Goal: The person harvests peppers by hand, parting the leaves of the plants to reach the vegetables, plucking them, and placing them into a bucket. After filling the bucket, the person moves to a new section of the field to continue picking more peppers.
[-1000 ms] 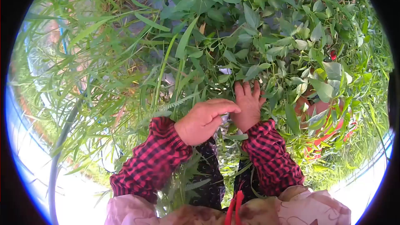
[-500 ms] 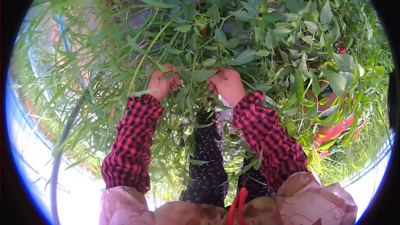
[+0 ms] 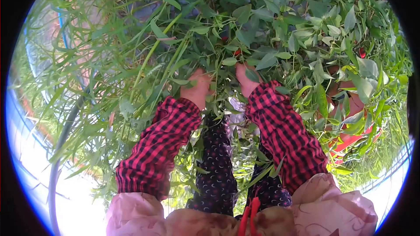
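Observation:
My left hand (image 3: pixel 199 85) is in among the green leaves near the middle, its fingers mostly hidden by foliage and blur. To its right, my right hand (image 3: pixel 247 78) reaches up to a small red pepper (image 3: pixel 237 53), with a leaf lying across the back of the hand. Its fingertips are covered by the plant, so what they touch is unclear. A gap of leaves and stems separates the two hands.
Tall grass (image 3: pixel 100 52) fills the left side, with a grey hose (image 3: pixel 65 131) curving down through it. Another red pepper (image 3: pixel 362 53) hangs at the right. A red object (image 3: pixel 350 142) shows behind leaves at the lower right. My legs (image 3: pixel 216 166) are below.
My left hand has moved right and deeper into the leaves. My right hand has shifted slightly right and up, closer to the red pepper; its fingers are now more hidden.

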Tool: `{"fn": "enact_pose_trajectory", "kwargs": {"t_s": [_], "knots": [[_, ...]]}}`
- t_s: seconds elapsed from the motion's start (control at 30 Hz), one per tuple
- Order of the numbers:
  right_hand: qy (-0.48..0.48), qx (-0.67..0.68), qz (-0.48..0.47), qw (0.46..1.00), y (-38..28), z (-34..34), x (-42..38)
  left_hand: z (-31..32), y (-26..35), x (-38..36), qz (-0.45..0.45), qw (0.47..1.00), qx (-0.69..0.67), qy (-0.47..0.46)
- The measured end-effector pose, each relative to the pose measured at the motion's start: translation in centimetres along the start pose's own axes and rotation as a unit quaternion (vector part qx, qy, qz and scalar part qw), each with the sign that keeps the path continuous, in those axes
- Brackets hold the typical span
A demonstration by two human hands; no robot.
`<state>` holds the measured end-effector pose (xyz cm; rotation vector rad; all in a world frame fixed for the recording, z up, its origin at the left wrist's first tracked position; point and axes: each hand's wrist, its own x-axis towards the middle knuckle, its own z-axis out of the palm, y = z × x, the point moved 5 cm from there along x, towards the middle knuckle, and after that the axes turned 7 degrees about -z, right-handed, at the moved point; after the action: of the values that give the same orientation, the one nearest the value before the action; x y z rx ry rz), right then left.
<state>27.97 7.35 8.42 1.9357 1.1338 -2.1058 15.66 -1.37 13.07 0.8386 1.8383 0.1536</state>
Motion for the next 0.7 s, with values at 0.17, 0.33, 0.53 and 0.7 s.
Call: {"fn": "enact_pose_trajectory", "kwargs": {"t_s": [0.17, 0.33, 0.53, 0.7], "knots": [[-0.197, -0.089, -0.166, 0.962, 1.6, 0.0, 0.6, -0.1, 2.5, -0.6, 0.01, 0.995, -0.016, -0.099], [-0.069, 0.386, -0.102, 0.914, 3.5, -0.7, -0.1, -1.8, 1.7, 0.4, -0.059, 0.956, -0.253, -0.134], [-0.073, 0.334, -0.015, 0.94, 4.9, -1.4, -1.1, -3.2, 2.1, 3.8, -0.115, 0.782, -0.611, 0.044], [-0.356, 0.573, 0.106, 0.731, 3.0, -1.3, -1.9, 0.6, 3.0, 7.4, -0.095, 0.89, -0.441, -0.065]]}}
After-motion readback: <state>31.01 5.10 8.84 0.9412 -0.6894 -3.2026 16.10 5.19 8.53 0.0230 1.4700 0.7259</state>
